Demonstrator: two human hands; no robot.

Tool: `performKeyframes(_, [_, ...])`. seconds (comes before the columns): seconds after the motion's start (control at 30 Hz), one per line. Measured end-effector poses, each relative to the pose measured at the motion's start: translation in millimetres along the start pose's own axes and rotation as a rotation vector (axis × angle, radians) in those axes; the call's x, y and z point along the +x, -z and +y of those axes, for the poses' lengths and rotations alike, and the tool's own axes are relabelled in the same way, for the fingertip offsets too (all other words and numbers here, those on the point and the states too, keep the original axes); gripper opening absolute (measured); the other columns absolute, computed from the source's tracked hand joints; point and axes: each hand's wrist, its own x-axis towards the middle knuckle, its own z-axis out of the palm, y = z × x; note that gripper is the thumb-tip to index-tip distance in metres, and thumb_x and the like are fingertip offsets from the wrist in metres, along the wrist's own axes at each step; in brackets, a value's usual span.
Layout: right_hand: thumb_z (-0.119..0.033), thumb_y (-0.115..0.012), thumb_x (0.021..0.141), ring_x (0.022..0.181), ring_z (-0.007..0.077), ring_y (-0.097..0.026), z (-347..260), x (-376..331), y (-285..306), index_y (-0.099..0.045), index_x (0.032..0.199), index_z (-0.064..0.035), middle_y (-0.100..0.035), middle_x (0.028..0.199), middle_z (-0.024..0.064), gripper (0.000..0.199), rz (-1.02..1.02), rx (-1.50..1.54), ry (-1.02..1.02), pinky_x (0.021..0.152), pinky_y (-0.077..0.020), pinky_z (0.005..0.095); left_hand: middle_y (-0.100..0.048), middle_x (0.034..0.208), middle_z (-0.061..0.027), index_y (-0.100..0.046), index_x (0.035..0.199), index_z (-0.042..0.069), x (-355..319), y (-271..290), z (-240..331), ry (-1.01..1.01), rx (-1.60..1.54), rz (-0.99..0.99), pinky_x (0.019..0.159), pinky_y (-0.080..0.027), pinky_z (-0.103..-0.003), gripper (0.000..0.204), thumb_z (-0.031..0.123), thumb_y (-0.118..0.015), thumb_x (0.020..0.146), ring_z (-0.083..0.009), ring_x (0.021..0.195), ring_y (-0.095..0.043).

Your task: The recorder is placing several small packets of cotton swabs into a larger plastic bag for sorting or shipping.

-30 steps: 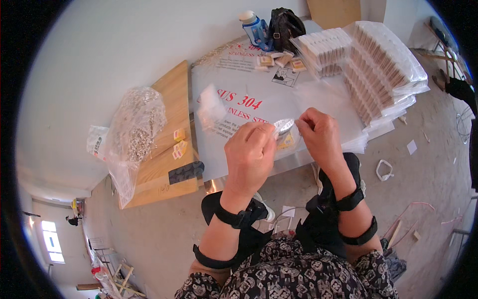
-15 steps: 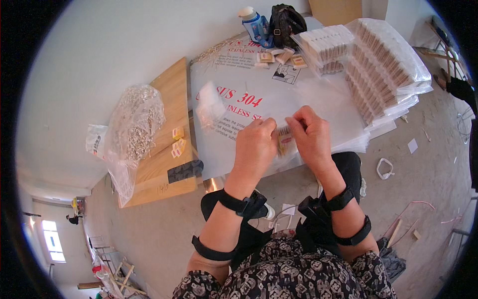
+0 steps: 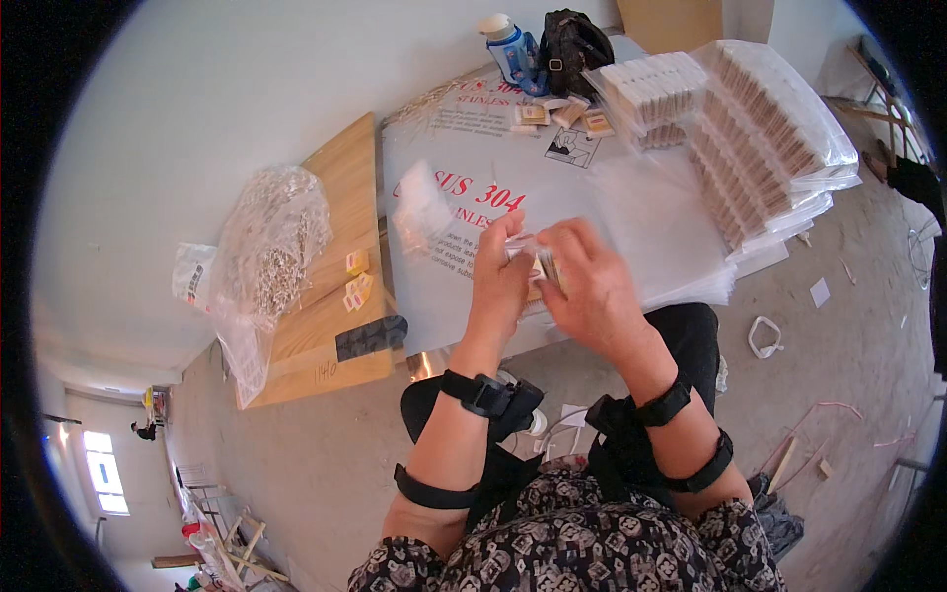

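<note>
Close to the table's front edge, my left hand (image 3: 500, 286) and my right hand (image 3: 598, 296) meet around a small clear packet (image 3: 539, 269) with a yellow label. The left fingers and thumb pinch its left side, and the right fingers curl over its right side. Much of the packet is hidden by the fingers, so its contents do not show clearly. A pile of thin clear bags (image 3: 421, 207) lies beyond my left hand. Small yellow labels (image 3: 357, 288) rest on the wooden board to the left.
A large clear bag of thin sticks (image 3: 281, 242) lies on the wooden board (image 3: 340, 187). Filled packet stacks (image 3: 760, 138) stand at the right. Small packets (image 3: 567, 113), a blue bottle (image 3: 510, 57) and a black backpack (image 3: 574, 49) sit at the back of the grey-covered table (image 3: 454, 148).
My hands have come closer together around the packet. The right hand has turned over and moved left, covering more of it; the left fingers now point further up.
</note>
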Motion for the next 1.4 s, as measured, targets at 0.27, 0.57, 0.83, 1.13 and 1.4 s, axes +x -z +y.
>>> performKeyframes(0.27, [-0.010,-0.072,0.066,0.098,0.0418,-0.056,-7,5,1,-0.043,0.124,0.0012,-0.053,0.116,0.0237,0.065,-0.515,0.126,-0.146,0.079,-0.0498,0.0417,-0.048,0.129,-0.0139,-0.035,0.140,0.008,-4,4,15,0.255,-0.662,-0.073,0.097,-0.040,-0.037,0.049,0.027,-0.045,0.096,-0.0234,0.113,-0.050])
performKeyframes(0.57, [-0.018,-0.074,0.063,0.093,0.0396,-0.059,13,-1,-2,-0.041,0.119,0.0018,-0.055,0.110,0.0221,0.068,-0.331,0.126,-0.131,0.076,-0.0496,0.0453,-0.052,0.121,-0.0145,-0.049,0.122,0.003,-12,14,15,-0.217,0.057,0.165,0.095,-0.040,-0.039,0.043,0.016,-0.061,0.083,-0.0290,0.111,-0.049])
performKeyframes(0.83, [-0.019,-0.072,0.066,0.087,0.0394,-0.060,-1,3,-2,-0.044,0.120,-0.0035,-0.056,0.110,0.0207,0.063,-0.368,0.071,-0.145,0.075,-0.0504,0.0440,-0.060,0.077,-0.0151,-0.056,0.086,0.000,-16,20,-6,-0.226,0.715,0.174,0.065,-0.046,-0.041,0.014,0.006,-0.063,0.075,-0.0334,0.069,-0.058])
performKeyframes(1.13, [-0.015,-0.062,0.076,0.077,0.0381,-0.062,6,2,-6,-0.047,0.107,-0.0027,-0.061,0.095,0.0168,0.036,-0.393,-0.084,-0.037,0.067,-0.0514,0.0439,-0.053,0.062,0.0002,-0.055,0.080,0.002,-6,11,15,-0.202,0.175,0.196,0.046,-0.036,-0.021,0.008,0.006,-0.058,0.086,-0.0051,0.052,-0.046])
performKeyframes(1.4, [-0.009,-0.056,0.078,0.063,0.0254,-0.064,-12,4,-22,-0.048,0.092,-0.0034,-0.058,0.077,0.0135,0.017,-0.290,-0.427,0.059,0.050,-0.0513,0.0370,-0.055,0.064,-0.0005,-0.055,0.083,0.001,-11,12,31,-0.208,0.203,0.166,0.043,-0.036,-0.022,0.005,0.004,-0.059,0.085,-0.0048,0.051,-0.046])
